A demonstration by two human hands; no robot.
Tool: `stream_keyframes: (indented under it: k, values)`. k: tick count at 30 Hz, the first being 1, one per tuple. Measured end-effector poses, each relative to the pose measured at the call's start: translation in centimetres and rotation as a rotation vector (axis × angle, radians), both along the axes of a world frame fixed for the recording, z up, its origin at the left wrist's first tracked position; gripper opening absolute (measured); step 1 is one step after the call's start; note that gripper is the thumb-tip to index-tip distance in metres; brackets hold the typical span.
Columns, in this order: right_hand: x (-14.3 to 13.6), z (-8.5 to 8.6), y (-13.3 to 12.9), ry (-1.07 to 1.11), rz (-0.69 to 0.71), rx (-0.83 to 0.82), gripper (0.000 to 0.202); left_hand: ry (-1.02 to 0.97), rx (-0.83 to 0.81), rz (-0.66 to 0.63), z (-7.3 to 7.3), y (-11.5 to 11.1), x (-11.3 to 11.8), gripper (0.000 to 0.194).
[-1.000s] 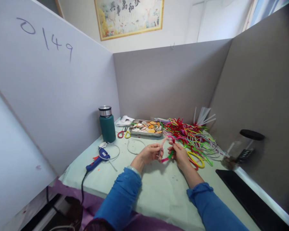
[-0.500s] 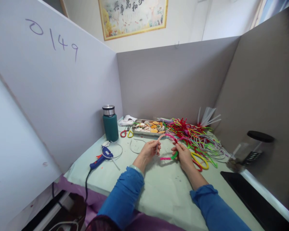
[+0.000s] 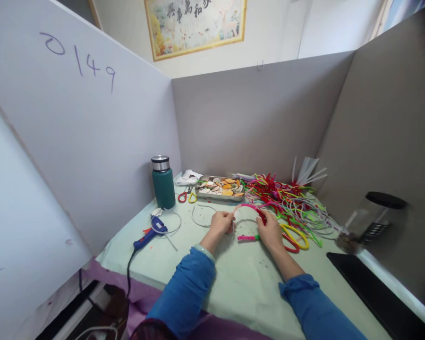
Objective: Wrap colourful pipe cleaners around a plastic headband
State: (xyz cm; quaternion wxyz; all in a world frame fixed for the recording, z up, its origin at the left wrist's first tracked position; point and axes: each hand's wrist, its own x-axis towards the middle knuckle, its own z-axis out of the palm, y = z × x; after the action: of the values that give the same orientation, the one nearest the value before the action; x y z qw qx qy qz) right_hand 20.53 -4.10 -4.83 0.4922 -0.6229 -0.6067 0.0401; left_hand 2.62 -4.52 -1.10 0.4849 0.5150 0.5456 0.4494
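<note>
A fuzzy pipe cleaner ring [image 3: 248, 206], pink with red and green stretches, curves in an arch between my two hands. My left hand [image 3: 221, 224] pinches its pale end at the left. On the right, my right hand [image 3: 270, 230] is closed on the red part, and a green and pink end pokes out to the left beneath the fingers. Just right of that hand lie large scissors handles [image 3: 294, 236], yellow and red. A heap of coloured pipe cleaners [image 3: 279, 196] spreads behind.
A metal tray [image 3: 219, 197] of small white and orange pieces stands at the back, beside small scissors [image 3: 187, 197]. At the left are a green bottle [image 3: 164, 189] and a blue glue gun [image 3: 150, 232] with its cord. A lidded clear jar [image 3: 371, 219] stands right, near a black slab [image 3: 371, 288].
My left hand has turned so its fingers fold more around the pale end. The arch between the hands is lower and rounder, and my right fingers have curled further over the red part.
</note>
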Motion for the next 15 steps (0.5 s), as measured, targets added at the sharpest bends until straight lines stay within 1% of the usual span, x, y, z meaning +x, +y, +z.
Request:
stream_keyframes:
  k: [4, 8, 10, 12, 15]
  values:
    - [0.0, -0.3, 0.2, -0.042, -0.006, 0.006, 0.043, 0.171, 0.112, 0.102, 0.0, -0.1, -0.4, 0.031]
    - [0.1, -0.8, 0.4, -0.084, -0.015, 0.005, 0.045, 0.274, 0.151, 0.14, -0.1, -0.4, -0.4, 0.036]
    - [0.1, -0.8, 0.4, -0.12, -0.006, -0.01, 0.043, 0.302, 0.154, 0.155, -0.2, -0.4, -0.3, 0.033]
    - [0.0, -0.8, 0.3, -0.166, 0.005, -0.029, 0.038, 0.342, 0.185, 0.2, -0.3, -0.4, -0.6, 0.026]
    - [-0.2, -0.5, 0.0, -0.238, 0.012, -0.04, 0.032, 0.475, 0.302, 0.358, 0.3, -0.4, -2.1, 0.009]
